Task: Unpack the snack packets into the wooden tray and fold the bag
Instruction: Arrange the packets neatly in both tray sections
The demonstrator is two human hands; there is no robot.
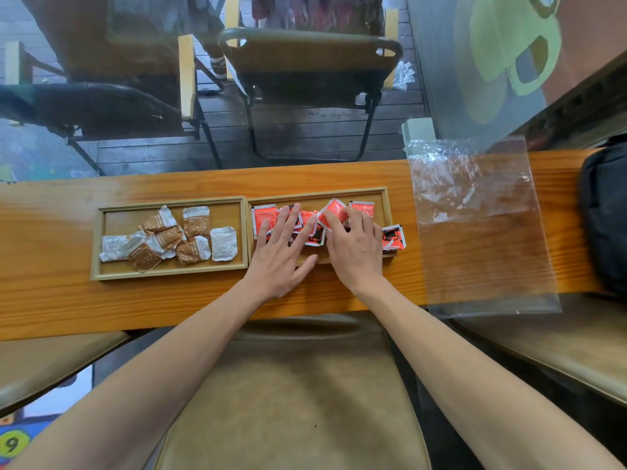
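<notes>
Step in hand looks like arranging: both hands are down in the right wooden tray (385, 205), spreading the red snack packets (263, 217). Left hand (283, 252) lies flat over the packets, fingers splayed apart, holding nothing. Right hand (354, 247) has fingers curled, tips pressing or pinching one red packet (334, 212) near the tray's far side; a true pinch can't be confirmed. One stray red packet (393, 237) hangs over the tray's right rim, partly outside. The left wooden tray (96, 245) holds brown and white packets (163, 237), untouched. The clear plastic bag (481, 228) lies flat and seemingly empty on the wooden counter (51, 232), well right of the trays, not yet folded. Next move likely calls for nudging the overhanging packet inside, then reaching right to fold the bag.
</notes>
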